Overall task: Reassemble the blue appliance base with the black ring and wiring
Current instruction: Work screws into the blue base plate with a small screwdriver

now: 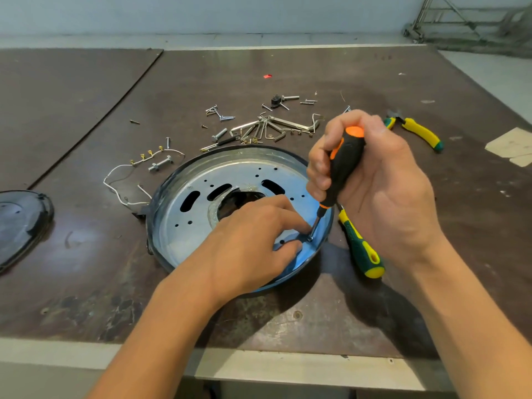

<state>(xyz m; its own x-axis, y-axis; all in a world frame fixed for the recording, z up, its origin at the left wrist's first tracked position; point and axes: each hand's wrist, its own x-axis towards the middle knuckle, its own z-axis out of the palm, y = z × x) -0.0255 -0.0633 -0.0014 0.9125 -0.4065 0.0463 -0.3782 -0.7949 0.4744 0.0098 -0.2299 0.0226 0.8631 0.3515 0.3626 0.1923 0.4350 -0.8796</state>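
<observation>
Blue appliance base [184,234] flat on the table [86,269], centre, hollow side up. Black ring [288,152] visible as a dark rim round it. White wiring [115,185] loose on the table just left of the base, one end near the rim, apparently not yet routed.

Right hand [383,182] curled tight round the black-and-orange screwdriver [344,165], shaft tilted, tip down at the near-right edge of the base. Left hand [253,240] over the base, forefinger and thumb close together, pinching the screw [310,238] at the tip.

Likely trouble:
- Tilted shaft: prone to slip out of the screw head, then skid across the metal or into the left fingertips right beside it.
- Screw started crooked under a leaning driver: cross-threaded, ring seated unevenly.
- Base unclamped, steadied only by the left hand: apt to turn or slide under torque.
- Wiring outside the base: easily trapped under the rim or forgotten.
- Green-and-yellow screwdriver [359,246] just beside the base, below the right wrist: easily knocked.
</observation>
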